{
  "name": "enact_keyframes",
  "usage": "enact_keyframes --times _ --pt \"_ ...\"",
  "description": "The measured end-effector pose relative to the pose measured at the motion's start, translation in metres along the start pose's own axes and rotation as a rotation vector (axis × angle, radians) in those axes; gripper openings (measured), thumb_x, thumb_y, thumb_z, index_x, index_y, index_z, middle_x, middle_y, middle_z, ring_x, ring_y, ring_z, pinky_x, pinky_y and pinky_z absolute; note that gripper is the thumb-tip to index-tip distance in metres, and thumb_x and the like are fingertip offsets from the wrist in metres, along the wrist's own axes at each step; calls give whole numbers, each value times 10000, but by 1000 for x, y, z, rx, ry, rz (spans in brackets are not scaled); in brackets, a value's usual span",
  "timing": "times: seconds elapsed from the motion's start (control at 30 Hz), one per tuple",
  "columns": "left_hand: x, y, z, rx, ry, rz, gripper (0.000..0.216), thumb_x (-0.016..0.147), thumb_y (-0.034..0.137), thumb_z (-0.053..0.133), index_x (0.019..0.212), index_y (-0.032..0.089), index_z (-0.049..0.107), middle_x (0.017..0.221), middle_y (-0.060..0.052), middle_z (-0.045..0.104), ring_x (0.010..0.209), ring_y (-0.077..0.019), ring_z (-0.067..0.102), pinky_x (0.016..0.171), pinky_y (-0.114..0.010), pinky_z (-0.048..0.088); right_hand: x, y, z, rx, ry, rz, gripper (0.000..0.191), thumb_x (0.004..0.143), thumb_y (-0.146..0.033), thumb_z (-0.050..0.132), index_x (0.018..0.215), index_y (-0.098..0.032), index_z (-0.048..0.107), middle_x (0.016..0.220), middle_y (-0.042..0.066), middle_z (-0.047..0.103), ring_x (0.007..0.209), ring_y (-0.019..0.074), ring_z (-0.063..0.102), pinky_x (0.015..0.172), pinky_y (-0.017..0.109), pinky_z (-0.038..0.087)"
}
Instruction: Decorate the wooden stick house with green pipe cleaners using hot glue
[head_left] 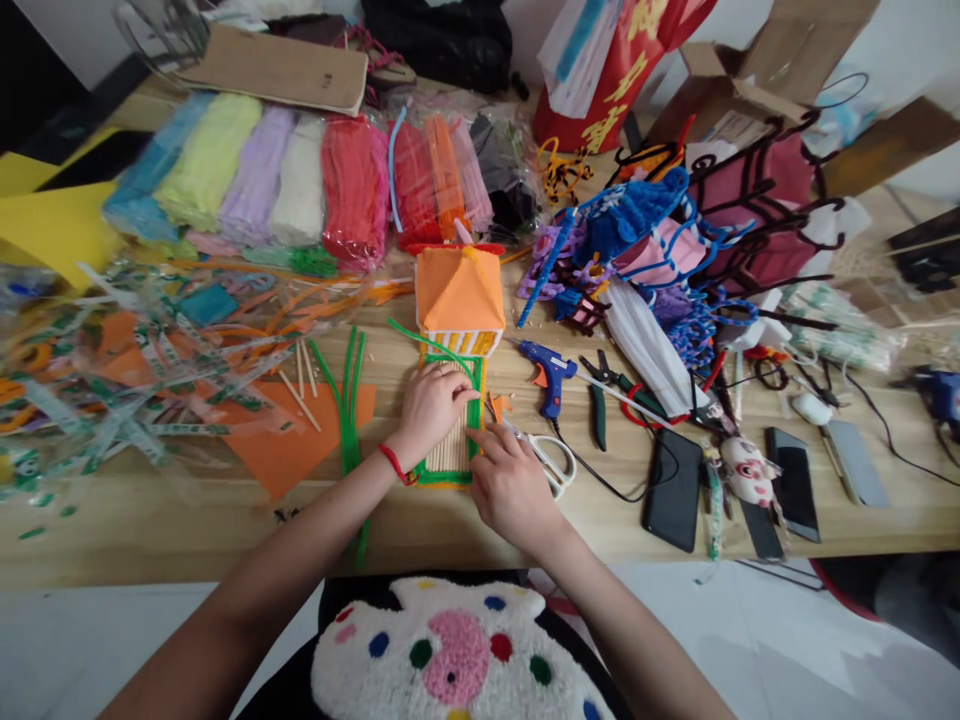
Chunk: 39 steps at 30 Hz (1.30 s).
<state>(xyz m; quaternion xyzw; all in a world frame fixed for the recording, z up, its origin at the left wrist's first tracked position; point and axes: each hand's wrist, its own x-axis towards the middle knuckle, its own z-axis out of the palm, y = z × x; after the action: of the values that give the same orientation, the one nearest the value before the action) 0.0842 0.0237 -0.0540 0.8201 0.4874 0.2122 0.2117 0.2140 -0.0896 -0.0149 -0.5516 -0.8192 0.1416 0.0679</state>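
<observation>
A small panel of thin wooden sticks, edged in green and orange pipe cleaner, lies flat on the table before me. My left hand rests over its upper part, fingertips and thumb pinched on a green pipe cleaner at the right edge; the loose end arcs up to the left. My right hand is closed at the panel's lower right border, its bent fingers pressing on the edge; the fingertips are partly hidden. Touching or close to the panel's far end stands a model house top with an orange roof.
Green pipe cleaners and orange sheet lie left. A blue glue gun, white-handled scissors, pliers and a phone are right. Bundled pipe cleaners line the back; cut wrappers cover the left.
</observation>
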Motion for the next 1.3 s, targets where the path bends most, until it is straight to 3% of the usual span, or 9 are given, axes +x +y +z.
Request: enact_keyframes --times 0.3,0.47,0.67,0.8,1.3 --pt "-2 -7 -6 -69 -14 37 214 897 263 502 806 188 682 874 -40 677 864 -192 574 829 -334 422 2 -2 -3 -23 -19 20 153 780 -161 532 865 -173 659 1267 84 577 1206 318 408 935 480 389" --pt "-30 0 -17 40 -1 14 249 893 161 438 973 185 673 969 -72 658 941 -219 556 870 -373 448 2 -2 -4 -27 -12 19 175 776 -155 534 888 -178 666 1264 85 579 1204 332 404 918 493 393" --pt "-64 19 -12 54 -60 201 384 882 107 396 1230 137 554 1247 -116 590 1189 -234 493 994 -419 432 3 -2 -3 -38 3 26 185 768 -151 542 900 -165 670 1217 110 594 1184 325 418 924 465 403" --pt "-68 23 -4 70 -77 236 414 870 88 375 1253 90 531 1287 -151 561 1254 -242 456 1059 -454 389 2 -1 -3 -37 1 25 172 769 -147 539 883 -161 667 1223 110 586 1186 318 418 930 455 404" --pt "-64 24 6 68 -56 236 441 840 70 396 1267 90 506 1331 -159 510 1315 -256 386 1108 -493 335 1 6 -2 27 -30 31 158 797 -164 536 890 -167 664 1210 109 584 1164 302 427 936 461 413"
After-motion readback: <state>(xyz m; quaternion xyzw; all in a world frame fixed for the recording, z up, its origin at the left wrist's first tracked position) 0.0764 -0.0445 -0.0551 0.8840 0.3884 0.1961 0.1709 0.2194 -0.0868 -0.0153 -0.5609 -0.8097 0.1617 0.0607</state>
